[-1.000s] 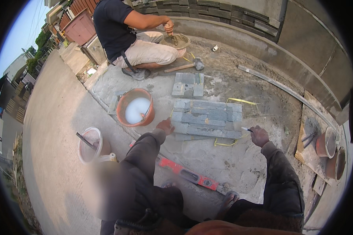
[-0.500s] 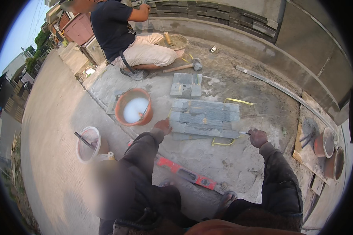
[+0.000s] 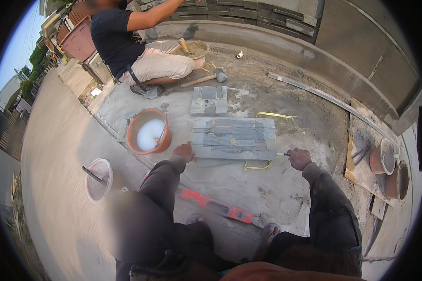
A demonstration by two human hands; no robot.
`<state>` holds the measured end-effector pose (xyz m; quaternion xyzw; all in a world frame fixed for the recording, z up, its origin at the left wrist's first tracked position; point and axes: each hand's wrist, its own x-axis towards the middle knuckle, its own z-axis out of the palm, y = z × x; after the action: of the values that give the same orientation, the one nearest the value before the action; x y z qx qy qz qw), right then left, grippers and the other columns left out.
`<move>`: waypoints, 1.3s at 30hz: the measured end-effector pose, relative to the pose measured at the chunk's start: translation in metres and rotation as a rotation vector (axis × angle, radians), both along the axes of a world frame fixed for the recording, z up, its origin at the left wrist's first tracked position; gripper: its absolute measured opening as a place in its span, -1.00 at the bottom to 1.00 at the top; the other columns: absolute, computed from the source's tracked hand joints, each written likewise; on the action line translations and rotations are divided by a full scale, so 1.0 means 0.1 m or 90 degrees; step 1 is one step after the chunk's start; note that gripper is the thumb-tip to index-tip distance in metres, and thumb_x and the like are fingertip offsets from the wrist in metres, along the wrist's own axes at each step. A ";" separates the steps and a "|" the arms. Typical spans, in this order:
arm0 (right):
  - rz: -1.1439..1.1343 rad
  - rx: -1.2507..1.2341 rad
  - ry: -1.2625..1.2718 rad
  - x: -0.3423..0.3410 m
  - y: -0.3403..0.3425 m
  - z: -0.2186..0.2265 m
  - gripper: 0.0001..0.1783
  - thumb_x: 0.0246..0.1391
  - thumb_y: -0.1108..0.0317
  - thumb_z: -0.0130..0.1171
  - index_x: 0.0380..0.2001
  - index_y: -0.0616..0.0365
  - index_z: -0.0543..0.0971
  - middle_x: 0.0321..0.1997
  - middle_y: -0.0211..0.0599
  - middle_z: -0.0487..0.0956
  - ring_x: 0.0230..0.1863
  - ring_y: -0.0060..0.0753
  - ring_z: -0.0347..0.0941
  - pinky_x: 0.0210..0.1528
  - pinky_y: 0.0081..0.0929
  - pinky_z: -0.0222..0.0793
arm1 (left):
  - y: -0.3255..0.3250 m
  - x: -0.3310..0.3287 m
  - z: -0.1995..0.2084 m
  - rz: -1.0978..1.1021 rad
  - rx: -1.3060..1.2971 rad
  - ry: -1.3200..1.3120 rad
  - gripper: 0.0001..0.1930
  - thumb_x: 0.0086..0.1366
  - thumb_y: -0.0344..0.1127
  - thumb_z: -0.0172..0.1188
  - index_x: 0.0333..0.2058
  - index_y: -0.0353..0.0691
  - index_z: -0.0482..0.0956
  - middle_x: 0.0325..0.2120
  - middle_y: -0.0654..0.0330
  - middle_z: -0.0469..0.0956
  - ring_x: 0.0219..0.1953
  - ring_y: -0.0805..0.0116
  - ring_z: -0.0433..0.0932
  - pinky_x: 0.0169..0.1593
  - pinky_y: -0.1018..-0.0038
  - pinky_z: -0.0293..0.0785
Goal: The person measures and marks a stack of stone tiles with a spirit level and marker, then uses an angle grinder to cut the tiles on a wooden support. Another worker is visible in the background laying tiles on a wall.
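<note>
A stack of grey stone cladding tiles (image 3: pixel 234 136) lies on the concrete ahead of me, made of narrow strips side by side. My left hand (image 3: pixel 184 151) is at its near left corner, fingers closed against the end of the nearest strip; the fingertips are partly hidden. My right hand (image 3: pixel 299 158) is closed round a thin dark pen-like tool (image 3: pixel 283 154), whose pale tip points left at the stack's near right end. Loose yellow straps (image 3: pixel 258 166) lie beside the stack. A smaller tile stack (image 3: pixel 208 100) stands beyond it.
An orange bucket (image 3: pixel 134 136) of milky liquid stands left, a white pail (image 3: pixel 93 187) nearer. A red spirit level (image 3: pixel 215 206) lies by my feet. A co-worker (image 3: pixel 115 42) crouches by the wall near a hammer (image 3: pixel 219 75). A metal bar (image 3: pixel 309 91) and buckets (image 3: pixel 382 157) are right.
The whole view has shifted, moving the scene slightly left. The co-worker's arm now reaches out farther toward the wall. My hands stay at the two ends of the tile stack.
</note>
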<state>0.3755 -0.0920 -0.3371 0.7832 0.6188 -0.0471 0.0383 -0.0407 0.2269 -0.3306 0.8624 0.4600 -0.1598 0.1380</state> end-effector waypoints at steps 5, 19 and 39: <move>-0.028 -0.035 0.002 -0.04 0.04 0.10 -0.77 0.14 0.26 0.00 -0.21 0.00 0.60 -0.33 -0.16 0.61 -0.25 -0.06 0.61 -0.25 -0.04 0.50 | 0.04 -0.03 0.00 -0.013 -0.008 0.005 -0.34 0.27 -0.02 0.13 0.22 -0.28 0.23 -0.11 -0.16 0.59 -0.04 -0.10 0.59 0.04 0.10 0.52; -0.034 -0.038 0.010 0.00 0.00 0.05 -0.77 0.13 0.26 0.01 -0.21 0.00 0.59 -0.31 -0.17 0.62 -0.24 -0.06 0.61 -0.23 -0.07 0.51 | 0.03 -0.04 -0.02 -0.023 -0.006 0.006 -0.28 0.26 -0.03 0.16 0.30 -0.24 0.17 -0.10 -0.10 0.60 -0.02 -0.08 0.58 0.05 0.10 0.50; 0.002 -0.049 -0.025 0.05 -0.01 -0.04 -0.76 0.17 0.15 0.05 -0.17 -0.05 0.57 -0.29 -0.18 0.60 -0.27 -0.11 0.61 -0.30 -0.08 0.52 | 0.04 -0.05 -0.06 0.002 0.005 -0.024 -0.38 0.26 -0.05 0.16 0.19 -0.27 0.26 -0.12 -0.13 0.59 -0.04 -0.10 0.58 0.04 0.09 0.49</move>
<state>0.3807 -0.0927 -0.3415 0.7808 0.6171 -0.0552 0.0809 -0.0457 0.2307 -0.3361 0.8650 0.4596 -0.1410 0.1435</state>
